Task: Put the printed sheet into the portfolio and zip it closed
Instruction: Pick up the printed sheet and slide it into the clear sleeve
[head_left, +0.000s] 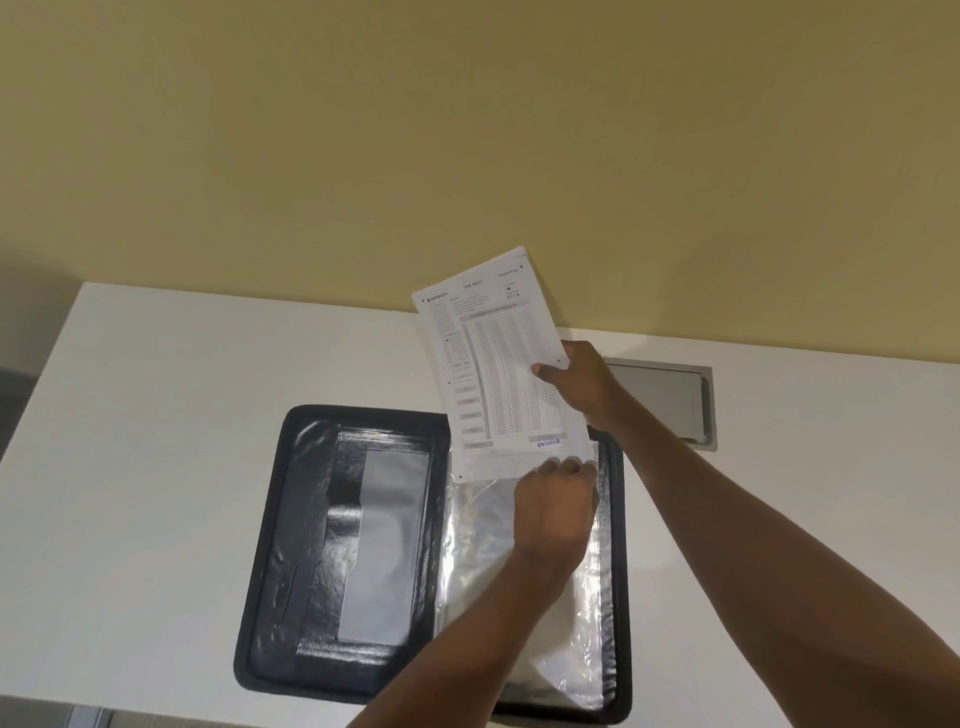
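A black zip portfolio (291, 545) lies open flat on the white table. Its left half shows black pockets, and its right half holds clear plastic sleeves (478, 551). The printed sheet (498, 364), a white form with rows of small marks, stands tilted above the right half. Its lower edge meets the top of the sleeves. My right hand (582, 384) grips the sheet's right edge, thumb on the front. My left hand (556, 509) rests on the sleeves and pinches their top edge just under the sheet's bottom. The zip pull is not visible.
The white table (156, 441) ends at a yellow wall behind. A grey metal cable hatch (670, 395) is set into the table right of the portfolio. The near table edge runs just below the portfolio.
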